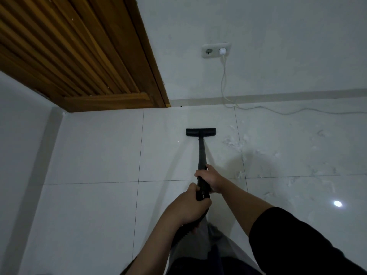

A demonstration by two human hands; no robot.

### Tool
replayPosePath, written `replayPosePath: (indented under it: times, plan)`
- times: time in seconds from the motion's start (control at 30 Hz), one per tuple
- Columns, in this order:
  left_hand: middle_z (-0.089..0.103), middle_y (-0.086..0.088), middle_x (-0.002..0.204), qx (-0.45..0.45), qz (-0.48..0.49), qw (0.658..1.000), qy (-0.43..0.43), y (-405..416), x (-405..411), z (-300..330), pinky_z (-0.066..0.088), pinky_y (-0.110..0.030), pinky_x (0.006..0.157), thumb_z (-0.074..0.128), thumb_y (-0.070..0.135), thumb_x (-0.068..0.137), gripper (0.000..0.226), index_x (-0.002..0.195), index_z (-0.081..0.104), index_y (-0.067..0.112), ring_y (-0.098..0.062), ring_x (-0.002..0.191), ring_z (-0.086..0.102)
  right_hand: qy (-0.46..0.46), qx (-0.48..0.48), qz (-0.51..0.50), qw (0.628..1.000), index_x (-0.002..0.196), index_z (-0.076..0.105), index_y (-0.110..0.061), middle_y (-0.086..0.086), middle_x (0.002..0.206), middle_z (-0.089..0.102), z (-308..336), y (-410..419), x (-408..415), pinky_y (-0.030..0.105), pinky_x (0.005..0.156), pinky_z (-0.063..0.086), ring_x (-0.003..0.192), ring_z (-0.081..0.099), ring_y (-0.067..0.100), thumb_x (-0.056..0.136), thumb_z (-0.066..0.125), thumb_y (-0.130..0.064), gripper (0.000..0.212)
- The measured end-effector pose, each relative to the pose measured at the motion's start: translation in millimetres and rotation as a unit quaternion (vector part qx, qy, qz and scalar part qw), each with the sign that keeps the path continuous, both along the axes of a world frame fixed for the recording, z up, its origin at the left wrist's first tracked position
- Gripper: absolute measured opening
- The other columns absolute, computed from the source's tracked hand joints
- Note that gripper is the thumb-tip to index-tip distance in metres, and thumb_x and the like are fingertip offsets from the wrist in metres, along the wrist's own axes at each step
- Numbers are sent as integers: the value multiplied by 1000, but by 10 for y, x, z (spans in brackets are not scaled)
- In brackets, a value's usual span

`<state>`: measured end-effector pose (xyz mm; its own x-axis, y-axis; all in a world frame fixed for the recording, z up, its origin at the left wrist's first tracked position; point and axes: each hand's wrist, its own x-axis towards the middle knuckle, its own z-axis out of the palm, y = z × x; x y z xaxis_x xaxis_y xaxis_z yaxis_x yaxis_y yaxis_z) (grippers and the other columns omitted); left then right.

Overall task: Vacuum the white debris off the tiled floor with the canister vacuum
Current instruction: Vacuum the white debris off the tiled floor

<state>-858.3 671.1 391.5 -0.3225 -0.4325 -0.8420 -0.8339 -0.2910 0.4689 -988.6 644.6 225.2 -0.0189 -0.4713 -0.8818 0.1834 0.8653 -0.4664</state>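
Nearest the camera, a black sleeve (297, 241) covers the right arm, while the left forearm is bare. Beyond them spreads the white tiled floor (95, 151), meeting a white wall (278, 36) and a slatted wooden door (75, 52) at the far left. The black vacuum wand (202, 153) runs forward from the hands to its flat floor nozzle (200, 132), which rests on the tiles short of the wall. The left hand (188, 209) is clenched around the ribbed hose end of the wand; the right hand (211, 180) grasps the wand just ahead of it. White debris (236, 143) lies scattered to the right of the nozzle. A white cord (224, 80) hangs from a wall socket (216, 50).
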Motion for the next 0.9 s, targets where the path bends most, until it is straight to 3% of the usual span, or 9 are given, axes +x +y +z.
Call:
replayPosePath:
  times: [0.1,0.2,0.37,0.47,0.5,0.6,0.67,0.77,0.9]
  plan:
    - [65,-7,86,6,5,1000,-5,396,49,53,52,-34,65,50,35,89,33,119,39,23,-18,59,59,-2,4,0,1000,119,36,-22,13,86,57,42,399,81,39,63,52,67,59,26,77,67,-18,52]
    - [62,-13,108,1,-10,1000,-7,727,117,82,52,-39,76,49,38,88,30,113,40,24,-22,79,57,7,10,11,1000,132,39,-17,12,88,58,85,738,170,35,61,51,67,60,25,83,65,-18,56]
    - [63,-5,88,9,-23,1000,-16,1133,219,154,53,-38,75,47,37,91,36,123,37,22,-17,64,58,16,11,32,999,131,40,-9,12,95,56,90,1179,255,32,57,50,72,60,23,88,62,-17,49]
    - [64,-4,77,13,-25,999,-22,1359,275,204,51,-32,63,45,36,93,39,127,35,21,-16,54,59,14,4,42,999,133,40,-8,12,92,55,75,1395,320,30,54,50,72,60,24,84,62,-18,55]
    - [64,-3,78,11,-28,999,-26,1431,301,215,52,-31,62,45,37,93,40,128,35,21,-16,56,60,7,4,40,999,132,40,-9,13,92,55,69,1464,350,30,55,51,72,60,24,82,63,-18,56]
    - [66,-9,95,8,-37,999,-34,1679,419,227,56,-41,84,45,40,92,43,129,34,21,-23,75,62,-8,2,30,1000,122,42,-8,12,89,53,83,1708,474,31,55,51,70,58,24,80,63,-17,48]
    - [66,-12,102,12,-38,999,-35,1872,519,243,55,-45,90,45,42,92,44,129,33,20,-26,80,62,-9,-5,20,1000,118,44,-8,13,85,52,66,1900,575,32,55,50,65,57,24,77,63,-16,46]
    - [66,-16,108,12,-40,998,-35,2207,686,253,53,-45,92,44,42,94,46,131,33,18,-30,88,62,-1,-1,22,1000,126,44,-9,14,89,53,44,2237,742,33,55,51,68,58,24,79,64,-17,51]
    - [66,-13,101,14,-35,999,-29,2723,911,252,54,-43,85,44,39,92,46,130,34,17,-27,78,62,6,1,24,1000,119,47,-6,14,87,54,45,2747,957,33,58,50,70,57,24,80,63,-16,44]
